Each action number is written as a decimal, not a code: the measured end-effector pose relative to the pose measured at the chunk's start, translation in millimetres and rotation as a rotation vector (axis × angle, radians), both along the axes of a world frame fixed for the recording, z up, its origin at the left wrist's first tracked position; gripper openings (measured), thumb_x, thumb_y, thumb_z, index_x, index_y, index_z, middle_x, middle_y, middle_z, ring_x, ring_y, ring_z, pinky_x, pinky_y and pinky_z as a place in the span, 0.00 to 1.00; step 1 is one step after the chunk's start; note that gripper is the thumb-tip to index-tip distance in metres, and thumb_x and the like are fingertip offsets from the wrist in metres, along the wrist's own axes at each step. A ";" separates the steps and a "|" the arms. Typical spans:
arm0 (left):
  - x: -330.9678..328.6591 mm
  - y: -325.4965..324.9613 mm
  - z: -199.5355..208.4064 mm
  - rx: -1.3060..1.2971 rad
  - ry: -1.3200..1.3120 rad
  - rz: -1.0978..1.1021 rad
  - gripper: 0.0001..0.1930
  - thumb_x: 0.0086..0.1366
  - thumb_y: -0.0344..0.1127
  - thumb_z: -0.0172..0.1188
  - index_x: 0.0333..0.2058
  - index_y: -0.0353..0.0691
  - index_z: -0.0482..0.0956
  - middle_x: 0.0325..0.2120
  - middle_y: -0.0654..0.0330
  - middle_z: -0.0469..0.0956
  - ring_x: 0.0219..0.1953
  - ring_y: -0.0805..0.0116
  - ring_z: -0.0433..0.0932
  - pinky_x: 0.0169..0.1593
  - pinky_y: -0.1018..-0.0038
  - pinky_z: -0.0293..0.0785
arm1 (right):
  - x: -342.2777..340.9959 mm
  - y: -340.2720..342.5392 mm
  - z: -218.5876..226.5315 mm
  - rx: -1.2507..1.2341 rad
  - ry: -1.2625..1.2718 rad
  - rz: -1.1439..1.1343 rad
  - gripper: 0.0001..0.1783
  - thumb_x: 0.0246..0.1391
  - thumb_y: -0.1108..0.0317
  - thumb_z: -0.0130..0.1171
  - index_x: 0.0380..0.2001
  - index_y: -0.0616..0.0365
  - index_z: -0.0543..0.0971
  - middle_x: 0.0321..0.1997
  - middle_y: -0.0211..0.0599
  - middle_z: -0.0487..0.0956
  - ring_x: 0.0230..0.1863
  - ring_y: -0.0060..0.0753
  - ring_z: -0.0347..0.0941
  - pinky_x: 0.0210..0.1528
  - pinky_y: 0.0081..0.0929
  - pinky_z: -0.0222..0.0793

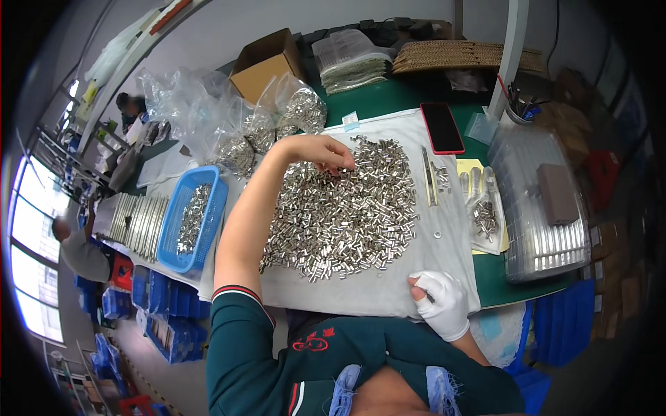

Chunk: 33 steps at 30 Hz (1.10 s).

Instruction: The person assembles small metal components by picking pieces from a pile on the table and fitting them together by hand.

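A wide heap of small shiny metal cylinders (pixel 347 222) is spread on a pale cloth (pixel 291 295). My bare left hand (pixel 320 150) reaches over the far part of this heap. Its fingers are bent down and drawn together at the pieces; whatever they pinch is hidden. Near the cloth's front right edge is my right hand (pixel 442 305) in a white glove with bare fingertips at the thumb side. Those fingers are curled in, with a small dark spot between thumb and fingers that I cannot make out.
A blue basket (pixel 168 239) of metal pieces stands left. Behind are filled clear bags (pixel 305 111) and an open carton (pixel 267 64). At right lie tweezers (pixel 427 177), a phone (pixel 442 128), a glove with pieces (pixel 484 208) and clear trays (pixel 538 243). Other people sit far left.
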<state>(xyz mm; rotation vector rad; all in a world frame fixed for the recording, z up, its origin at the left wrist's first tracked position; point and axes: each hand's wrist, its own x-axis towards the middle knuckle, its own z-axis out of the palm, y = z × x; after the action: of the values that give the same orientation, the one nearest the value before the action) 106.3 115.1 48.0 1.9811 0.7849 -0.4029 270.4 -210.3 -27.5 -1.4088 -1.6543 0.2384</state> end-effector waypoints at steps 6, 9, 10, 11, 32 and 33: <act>-63.4 63.1 -56.8 0.787 -0.082 0.426 0.12 0.51 0.40 0.55 0.31 0.38 0.75 0.24 0.58 0.75 0.28 0.67 0.74 0.34 0.74 0.68 | -2.8 0.4 2.0 0.015 -0.008 0.007 0.05 0.39 0.68 0.59 0.23 0.55 0.75 0.26 0.31 0.76 0.26 0.35 0.71 0.28 0.30 0.65; -60.8 64.1 -89.9 0.841 -0.130 0.695 0.14 0.47 0.44 0.56 0.28 0.39 0.76 0.26 0.54 0.77 0.32 0.59 0.75 0.38 0.68 0.69 | -3.9 0.7 3.1 0.016 -0.021 0.000 0.05 0.39 0.68 0.59 0.22 0.55 0.74 0.26 0.32 0.76 0.26 0.35 0.71 0.28 0.30 0.65; -52.5 61.5 -96.1 0.818 -0.155 0.744 0.15 0.47 0.45 0.57 0.27 0.39 0.76 0.26 0.54 0.77 0.32 0.59 0.75 0.38 0.68 0.69 | -3.7 0.5 2.7 0.015 -0.031 -0.007 0.05 0.39 0.68 0.59 0.22 0.55 0.74 0.26 0.32 0.76 0.26 0.35 0.71 0.28 0.30 0.65; -42.9 58.3 -97.2 0.792 -0.167 0.764 0.16 0.47 0.48 0.57 0.25 0.39 0.75 0.26 0.53 0.77 0.32 0.57 0.75 0.38 0.67 0.69 | -3.2 -0.3 2.8 0.012 -0.042 -0.014 0.05 0.39 0.68 0.59 0.22 0.55 0.74 0.26 0.32 0.76 0.26 0.35 0.71 0.28 0.30 0.65; -51.4 38.6 -93.3 0.800 -0.074 0.523 0.11 0.47 0.41 0.54 0.27 0.41 0.77 0.27 0.52 0.77 0.32 0.56 0.75 0.39 0.67 0.69 | -1.5 0.6 1.6 0.021 -0.008 0.006 0.05 0.39 0.69 0.59 0.23 0.55 0.75 0.26 0.32 0.76 0.26 0.36 0.71 0.28 0.30 0.65; -57.4 37.6 -85.8 0.697 -0.147 0.447 0.13 0.48 0.42 0.54 0.28 0.41 0.78 0.27 0.53 0.76 0.32 0.57 0.75 0.38 0.68 0.69 | -2.2 -0.2 1.6 0.019 -0.009 0.011 0.05 0.39 0.69 0.59 0.23 0.55 0.75 0.26 0.32 0.76 0.26 0.36 0.71 0.28 0.30 0.65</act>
<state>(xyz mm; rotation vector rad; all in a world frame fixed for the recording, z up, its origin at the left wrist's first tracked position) 49.0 152.6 -37.8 2.3261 1.3591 0.3262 268.2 -210.5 -25.9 -1.3892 -1.6676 0.2223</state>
